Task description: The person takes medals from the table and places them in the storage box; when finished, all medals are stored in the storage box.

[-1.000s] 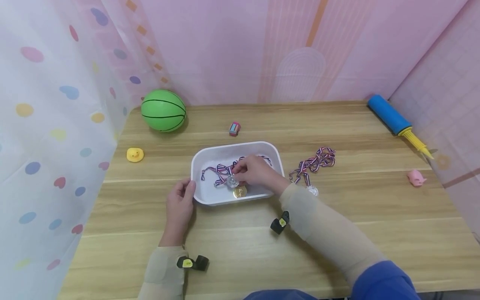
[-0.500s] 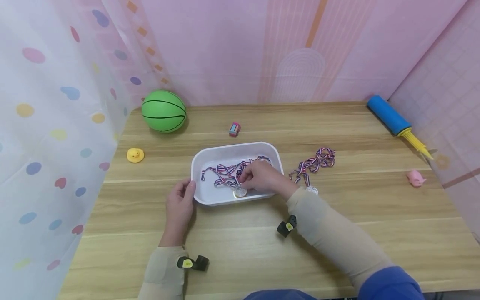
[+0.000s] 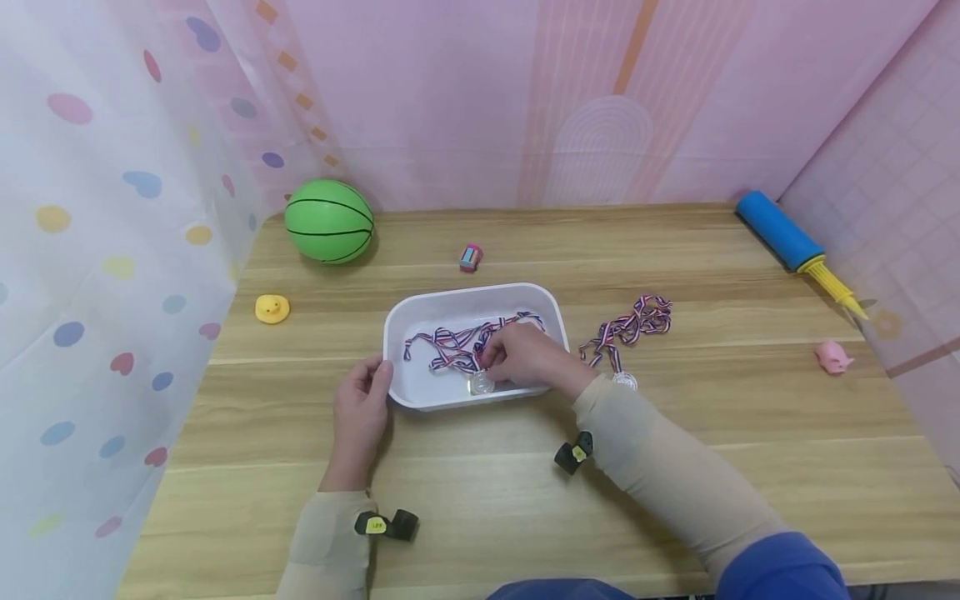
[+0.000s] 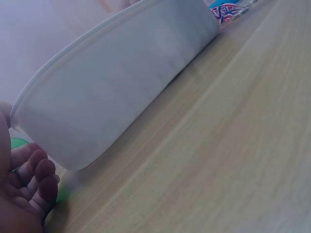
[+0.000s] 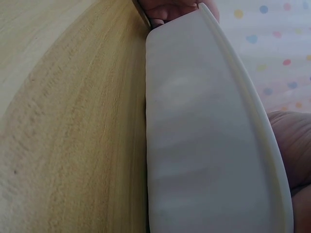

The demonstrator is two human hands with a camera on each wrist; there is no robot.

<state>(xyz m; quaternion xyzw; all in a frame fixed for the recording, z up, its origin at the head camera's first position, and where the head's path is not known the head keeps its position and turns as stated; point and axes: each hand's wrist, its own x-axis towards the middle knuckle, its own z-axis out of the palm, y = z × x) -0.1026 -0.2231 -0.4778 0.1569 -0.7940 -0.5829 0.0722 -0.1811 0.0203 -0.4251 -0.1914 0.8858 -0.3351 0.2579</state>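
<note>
A white plastic tub (image 3: 435, 406) stands on the wooden table, and its outer wall (image 4: 112, 77) fills much of the left wrist view. My left hand (image 3: 360, 412) grips the tub's left end, thumb at the rim. Inside, my right hand (image 3: 523, 354) pinches a silver medal (image 3: 482, 382) near its top, low over the tub's floor. The silver medal covers nearly all of a gold one. Striped red, white and blue ribbons (image 3: 447, 338) lie bunched behind it. In the right wrist view, the tub's wall (image 5: 204, 121) hides the right fingertips.
Right of the tub lies another silver medal (image 3: 625, 381) with its tangled ribbon (image 3: 637, 321). Farther back sit a green ball (image 3: 328, 221), a yellow duck (image 3: 272, 309) and a small pink-and-blue block (image 3: 470, 257). A blue pump (image 3: 780, 232) and a pink pig (image 3: 833, 357) are at the right.
My right hand has shifted slightly right and toward me with the silver medal, lowering it over the gold medal; it has barely moved since half a second ago. The left hand keeps its place.
</note>
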